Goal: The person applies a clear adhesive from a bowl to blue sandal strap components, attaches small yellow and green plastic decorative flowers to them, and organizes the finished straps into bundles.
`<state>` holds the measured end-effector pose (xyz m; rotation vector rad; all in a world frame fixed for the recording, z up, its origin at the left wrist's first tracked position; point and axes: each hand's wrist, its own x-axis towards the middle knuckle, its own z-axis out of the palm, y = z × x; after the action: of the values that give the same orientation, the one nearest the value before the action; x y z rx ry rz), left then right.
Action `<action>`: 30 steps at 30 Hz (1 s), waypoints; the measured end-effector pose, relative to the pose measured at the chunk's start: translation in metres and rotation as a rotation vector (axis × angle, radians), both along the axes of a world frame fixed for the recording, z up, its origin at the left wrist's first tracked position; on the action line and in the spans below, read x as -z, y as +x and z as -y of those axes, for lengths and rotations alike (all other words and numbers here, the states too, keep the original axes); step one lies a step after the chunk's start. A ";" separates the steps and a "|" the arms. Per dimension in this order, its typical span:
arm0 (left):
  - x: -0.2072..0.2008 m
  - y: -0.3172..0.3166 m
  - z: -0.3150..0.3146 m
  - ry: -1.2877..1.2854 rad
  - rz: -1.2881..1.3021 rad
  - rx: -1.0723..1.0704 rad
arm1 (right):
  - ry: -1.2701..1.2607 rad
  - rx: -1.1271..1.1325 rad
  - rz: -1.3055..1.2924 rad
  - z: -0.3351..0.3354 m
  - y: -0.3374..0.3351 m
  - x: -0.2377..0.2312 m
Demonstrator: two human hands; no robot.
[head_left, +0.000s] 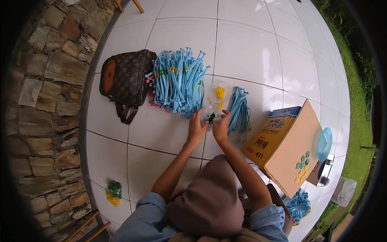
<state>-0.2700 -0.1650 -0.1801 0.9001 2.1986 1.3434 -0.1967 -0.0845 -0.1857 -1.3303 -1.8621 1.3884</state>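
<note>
Over the tiled floor, my left hand (pixel 196 130) and my right hand (pixel 220 128) are at either side of a clear plastic bag (pixel 207 111) with dark green pieces (pixel 211 117) in it. The fingers of both hands are closed on its edges. Just beyond it lies another clear plastic bag (pixel 225 87) with yellow pieces (pixel 219 92) inside. To the left is a big pile of light blue plastic strips (pixel 177 82), some bearing small yellow or green flowers. A smaller bundle of blue strips (pixel 239 111) lies to the right of my right hand.
A brown patterned backpack (pixel 128 76) stands left of the pile. On the right, a yellow carton (pixel 268 135) supports a tan board (pixel 296 149) with green and yellow flower pieces and a blue dish (pixel 324 144). Green and yellow packets (pixel 113 192) lie lower left, near a stone wall (pixel 44 117).
</note>
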 end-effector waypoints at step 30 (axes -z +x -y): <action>-0.287 0.160 -0.132 0.263 -0.122 0.902 | 0.503 0.134 0.102 -0.099 0.267 -0.305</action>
<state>-0.1103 -0.0325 0.1072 1.8121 1.3572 1.1148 0.0703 0.0140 0.1188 -1.2474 -1.9726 0.7261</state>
